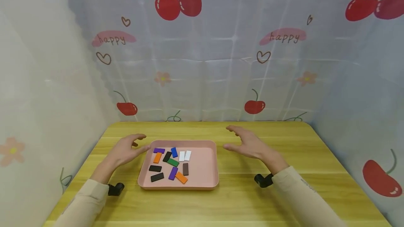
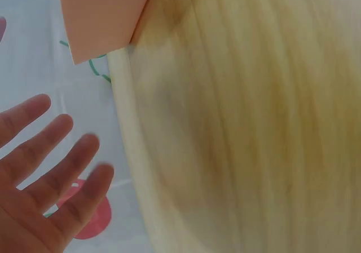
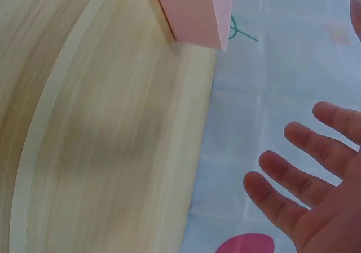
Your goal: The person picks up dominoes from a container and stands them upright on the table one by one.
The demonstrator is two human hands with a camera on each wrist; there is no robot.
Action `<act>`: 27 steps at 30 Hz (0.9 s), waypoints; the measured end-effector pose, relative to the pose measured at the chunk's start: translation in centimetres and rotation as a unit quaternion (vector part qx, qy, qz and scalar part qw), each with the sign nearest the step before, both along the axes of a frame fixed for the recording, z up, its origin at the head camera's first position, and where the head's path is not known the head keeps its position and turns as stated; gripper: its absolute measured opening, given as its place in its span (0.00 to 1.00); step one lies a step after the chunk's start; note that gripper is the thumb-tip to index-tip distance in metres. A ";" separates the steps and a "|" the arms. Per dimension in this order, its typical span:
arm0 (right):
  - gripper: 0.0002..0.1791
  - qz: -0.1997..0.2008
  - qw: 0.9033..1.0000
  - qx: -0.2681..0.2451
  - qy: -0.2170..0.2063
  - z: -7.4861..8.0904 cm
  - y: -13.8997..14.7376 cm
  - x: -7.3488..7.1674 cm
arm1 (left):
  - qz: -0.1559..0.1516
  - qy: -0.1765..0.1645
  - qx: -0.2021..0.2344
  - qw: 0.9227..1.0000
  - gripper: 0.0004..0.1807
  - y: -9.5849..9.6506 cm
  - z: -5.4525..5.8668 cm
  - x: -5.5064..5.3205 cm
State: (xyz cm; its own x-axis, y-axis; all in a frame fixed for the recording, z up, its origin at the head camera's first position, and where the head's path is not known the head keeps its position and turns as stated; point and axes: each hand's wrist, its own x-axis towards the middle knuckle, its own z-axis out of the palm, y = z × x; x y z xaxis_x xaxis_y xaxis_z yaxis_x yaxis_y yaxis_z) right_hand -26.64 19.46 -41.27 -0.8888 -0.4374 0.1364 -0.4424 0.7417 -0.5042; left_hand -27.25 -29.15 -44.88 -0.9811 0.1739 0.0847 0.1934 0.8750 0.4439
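Observation:
A pink tray (image 1: 202, 185) lies on the wooden table, with several small flat rectangular blocks spread over its left and middle part. Among them are a green block (image 1: 173, 162), a blue block (image 1: 174, 152), a brown block (image 1: 185, 169) and a white block (image 1: 187, 155); others are black, orange and purple. My left hand (image 1: 127, 150) is held beside the tray's left edge, fingers spread and thumb by the rim. Off the tray's right side, my right hand (image 1: 247, 144) hovers with fingers apart. Neither hand holds anything.
The wooden table (image 1: 233, 206) has rounded far corners. Behind it and at both sides hangs a pale curtain (image 1: 202, 80) printed with cherries, hearts and flowers. Black devices, such as the right one (image 1: 263, 180), are strapped at both wrists.

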 end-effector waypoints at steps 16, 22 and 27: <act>0.39 0.043 0.995 -0.065 -0.059 -0.8 -4.3 -1.2 | 0.006 -0.056 0.126 0.990 0.37 0.1 -1.2 0.8; 0.36 0.067 0.988 -0.097 -0.102 -1.1 -5.3 -1.6 | -0.009 -0.084 0.176 0.981 0.34 0.3 -1.9 0.8; 0.35 0.086 0.983 -0.114 -0.115 -1.4 -6.3 -2.4 | -0.005 -0.097 0.195 0.976 0.31 0.5 -2.4 0.8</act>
